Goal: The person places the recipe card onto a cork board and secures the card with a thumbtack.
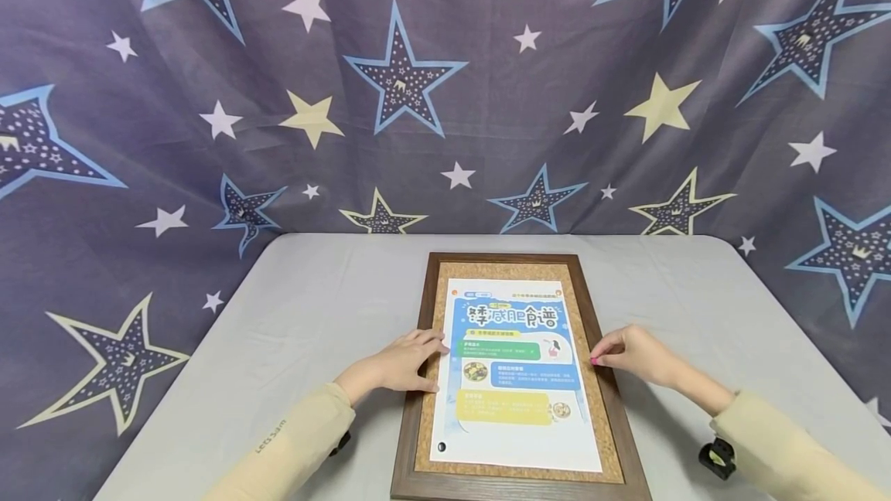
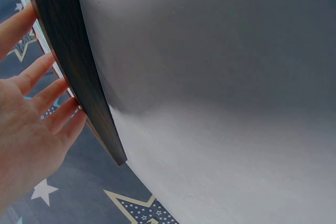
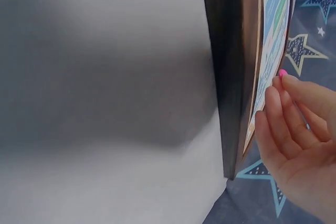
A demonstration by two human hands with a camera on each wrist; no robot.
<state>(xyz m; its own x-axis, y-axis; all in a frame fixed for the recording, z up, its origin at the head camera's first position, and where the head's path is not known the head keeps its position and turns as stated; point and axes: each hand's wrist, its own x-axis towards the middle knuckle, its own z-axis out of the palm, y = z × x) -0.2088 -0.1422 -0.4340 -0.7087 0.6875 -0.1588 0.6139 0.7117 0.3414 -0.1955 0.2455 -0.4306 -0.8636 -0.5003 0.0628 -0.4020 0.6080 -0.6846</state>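
Note:
A cork board (image 1: 616, 439) in a dark wooden frame (image 1: 504, 258) lies on the table, with a printed poster (image 1: 515, 439) on it. My left hand (image 1: 400, 362) rests across the board's left side, fingers spread and fingertips at the poster's edge. Between the thumb and fingertips of my right hand (image 1: 636, 354) is a small pink pushpin (image 3: 282, 72), held near the right side of the frame. A black round pushpin (image 1: 442, 447) sits at the poster's lower left corner. Small orange pushpins (image 1: 455, 292) show at its upper corners.
The board stands on a pale grey table (image 1: 334, 308). Behind it hangs a dark curtain (image 1: 487, 153) printed with stars. A black wrist device (image 1: 717, 458) shows under the right sleeve (image 1: 786, 439).

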